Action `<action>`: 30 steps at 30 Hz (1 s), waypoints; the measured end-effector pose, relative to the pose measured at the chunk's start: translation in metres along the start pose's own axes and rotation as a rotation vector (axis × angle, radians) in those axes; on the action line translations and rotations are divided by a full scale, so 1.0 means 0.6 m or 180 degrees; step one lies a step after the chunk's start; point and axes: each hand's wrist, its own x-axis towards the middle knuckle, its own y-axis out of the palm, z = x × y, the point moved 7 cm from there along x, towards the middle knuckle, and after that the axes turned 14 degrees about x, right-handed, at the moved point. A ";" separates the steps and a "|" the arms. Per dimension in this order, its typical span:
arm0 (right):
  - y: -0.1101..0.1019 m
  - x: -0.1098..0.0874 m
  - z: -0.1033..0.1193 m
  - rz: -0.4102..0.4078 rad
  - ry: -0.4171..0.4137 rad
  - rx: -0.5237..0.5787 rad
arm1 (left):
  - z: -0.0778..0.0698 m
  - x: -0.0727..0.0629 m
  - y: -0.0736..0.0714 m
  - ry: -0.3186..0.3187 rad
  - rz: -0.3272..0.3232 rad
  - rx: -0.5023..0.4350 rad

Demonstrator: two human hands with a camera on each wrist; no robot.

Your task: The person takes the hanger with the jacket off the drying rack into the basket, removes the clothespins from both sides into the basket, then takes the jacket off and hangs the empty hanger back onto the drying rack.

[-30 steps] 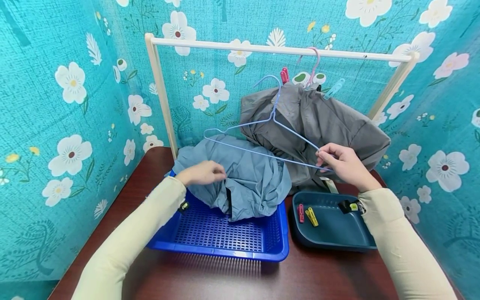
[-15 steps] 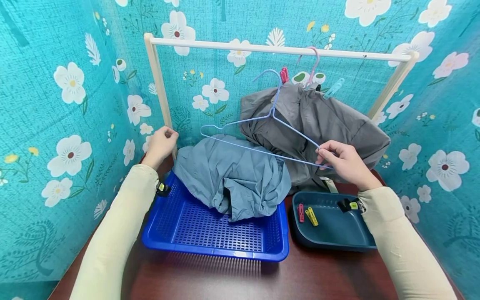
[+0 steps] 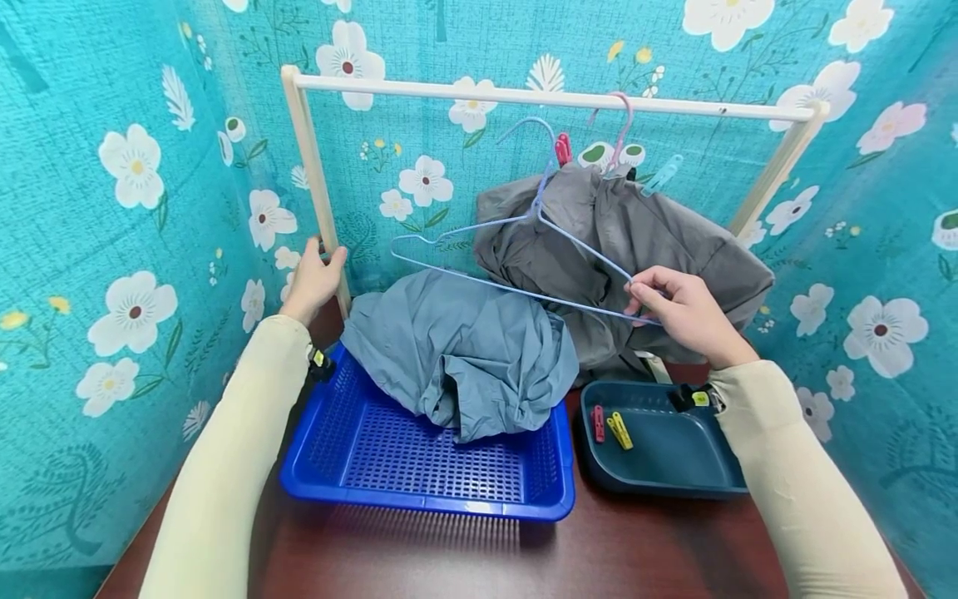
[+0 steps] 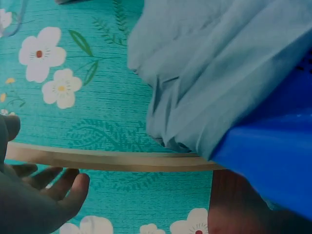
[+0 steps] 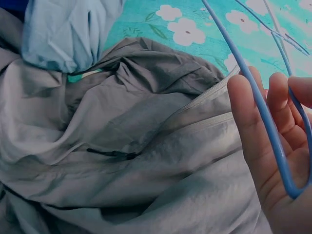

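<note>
My right hand (image 3: 677, 312) pinches one end of a blue wire hanger (image 3: 539, 215), which is tilted with its hook upward. In the right wrist view, the hanger's rounded corner (image 5: 292, 190) lies across the palm. At the left post (image 3: 318, 179) of the rack is my left hand (image 3: 314, 279), thumb and fingers spread to either side of the wood. The left wrist view has its relaxed fingers (image 4: 66, 190) beside the post; contact there I cannot tell. A blue-grey garment (image 3: 464, 349) lies bunched in the blue basket (image 3: 427, 503), below the hanger.
A dark grey garment (image 3: 666, 241) hangs from the rack's white rail (image 3: 449, 91) on a pink hanger (image 3: 625, 125), with a red clip (image 3: 563, 150) and a light blue clip (image 3: 662, 175) there. A dark teal tray (image 3: 674, 482) at right holds a red and a yellow clothespin (image 3: 619, 430).
My left hand has moved left from over the blue-grey garment to the rack's post, and its fingers have spread. The hanger has risen a little and shifted slightly left in my right hand.
</note>
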 end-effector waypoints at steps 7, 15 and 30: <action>0.009 0.019 0.025 -0.0064 -0.0101 -0.0074 | 0.011 0.015 0.011 0.0066 -0.0178 0.0372; 0.019 0.041 0.043 -0.0131 -0.0153 -0.0087 | 0.020 0.019 0.018 -0.0008 -0.0143 0.0656; 0.046 0.080 0.066 -0.0339 -0.0237 -0.0051 | 0.019 0.023 0.018 0.0065 -0.0202 0.0760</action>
